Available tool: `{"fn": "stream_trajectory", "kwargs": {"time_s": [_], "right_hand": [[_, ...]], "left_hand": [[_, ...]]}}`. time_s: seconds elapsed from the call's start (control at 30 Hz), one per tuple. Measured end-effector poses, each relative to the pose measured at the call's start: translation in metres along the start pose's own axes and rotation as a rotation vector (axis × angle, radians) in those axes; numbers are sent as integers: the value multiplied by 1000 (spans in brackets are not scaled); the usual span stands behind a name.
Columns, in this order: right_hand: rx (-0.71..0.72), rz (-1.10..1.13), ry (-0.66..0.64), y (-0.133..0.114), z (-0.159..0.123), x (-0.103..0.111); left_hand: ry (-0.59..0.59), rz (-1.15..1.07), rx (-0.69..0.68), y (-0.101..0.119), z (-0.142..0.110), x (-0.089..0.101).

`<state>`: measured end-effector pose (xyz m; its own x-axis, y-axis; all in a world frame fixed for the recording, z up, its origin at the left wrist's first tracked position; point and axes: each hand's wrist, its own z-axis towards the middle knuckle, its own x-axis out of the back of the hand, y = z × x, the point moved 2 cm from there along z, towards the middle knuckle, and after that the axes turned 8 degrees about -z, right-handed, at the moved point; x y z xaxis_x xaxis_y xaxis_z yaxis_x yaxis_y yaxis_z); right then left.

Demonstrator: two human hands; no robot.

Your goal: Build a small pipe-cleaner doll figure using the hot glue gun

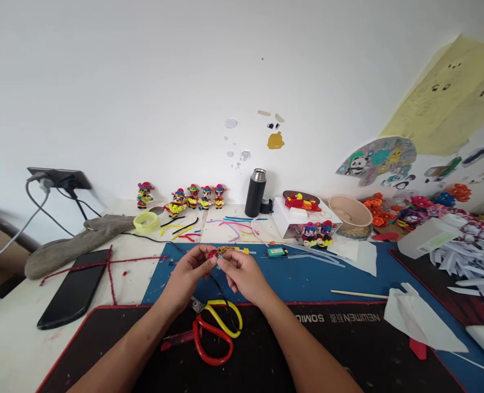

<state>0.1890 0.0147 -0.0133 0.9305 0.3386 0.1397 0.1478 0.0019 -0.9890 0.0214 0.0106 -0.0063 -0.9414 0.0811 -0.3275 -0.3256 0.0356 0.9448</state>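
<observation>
Scissors [217, 330] lie on the black mat [348, 349] below both hands. Left hand [190, 271] pinches a small red piece [213, 254], possibly pipe-cleaner; right hand [244, 274] pinches its other end. Shaping looks underway; the next twist needs a steady grip.

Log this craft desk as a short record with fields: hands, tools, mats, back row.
left hand: left hand pinches a small red piece
right hand: right hand pinches the same piece from the other side
tools: yellow scissors and red scissors lie on the black mat below the hands
mats: blue mat behind the black one
back row: small figures and a black flask along the wall
left side: dark phone
</observation>
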Motion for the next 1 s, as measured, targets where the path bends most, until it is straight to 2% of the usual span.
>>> {"fn": "stream_trajectory", "kwargs": {"time_s": [0.3, 0.43, 0.57, 0.67, 0.8, 0.9, 1.0], "right_hand": [[21, -6, 22, -1, 1, 3], [28, -43, 23, -2, 0, 3], [21, -58, 24, 0, 0, 3], [14, -59, 29, 0, -1, 3], [11, -61, 37, -3, -1, 4], [5, -16, 78, -3, 1, 7], [2, 45, 128, -1, 4, 11]], "left_hand": [[17, 345, -222, 11, -4, 5], [31, 427, -351, 19, -5, 5], [15, 486, -420, 23, -5, 2], [38, 489, -400, 22, -5, 2], [167, 316, -251, 19, 2, 15], [267, 158, -265, 21, 10, 28], [300, 141, -234, 23, 16, 37]]}}
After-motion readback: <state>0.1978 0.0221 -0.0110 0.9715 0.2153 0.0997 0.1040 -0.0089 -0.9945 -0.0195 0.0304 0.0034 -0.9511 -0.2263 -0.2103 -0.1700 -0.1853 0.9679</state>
